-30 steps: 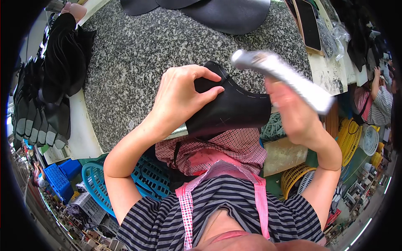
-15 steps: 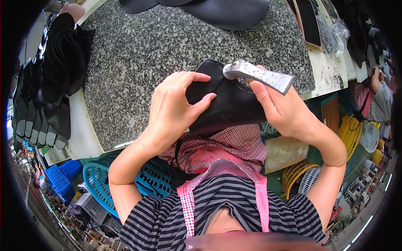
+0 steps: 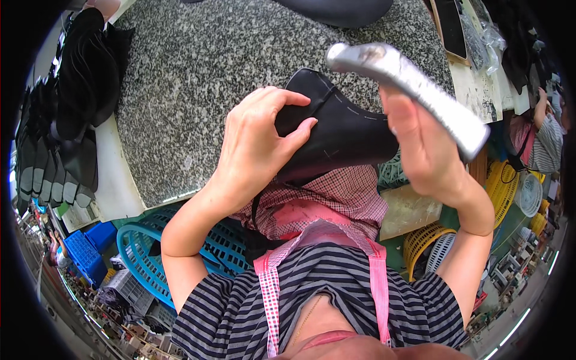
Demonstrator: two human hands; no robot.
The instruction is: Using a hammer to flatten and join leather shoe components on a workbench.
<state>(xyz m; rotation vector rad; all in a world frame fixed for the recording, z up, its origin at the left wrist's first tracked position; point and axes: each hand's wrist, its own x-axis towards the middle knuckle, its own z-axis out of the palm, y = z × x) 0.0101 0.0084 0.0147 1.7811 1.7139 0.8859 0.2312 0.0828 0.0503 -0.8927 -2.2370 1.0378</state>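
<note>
Meanwhile left hand [image 3: 255, 153] clasps the black shoe upper [image 3: 336, 135] (stitched), right hand [image 3: 429, 150] gripping a metal hammer [image 3: 408, 84].

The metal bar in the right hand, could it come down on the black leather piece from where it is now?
Probably yes. The right hand holds the metal bar raised just above the black leather piece, with nothing between them. The left hand grips the piece's near-left edge, leaving its right part exposed.

Bare granite slab [image 3: 198, 78] ahead; stacked black pieces [image 3: 66, 120] crowd left.
</note>
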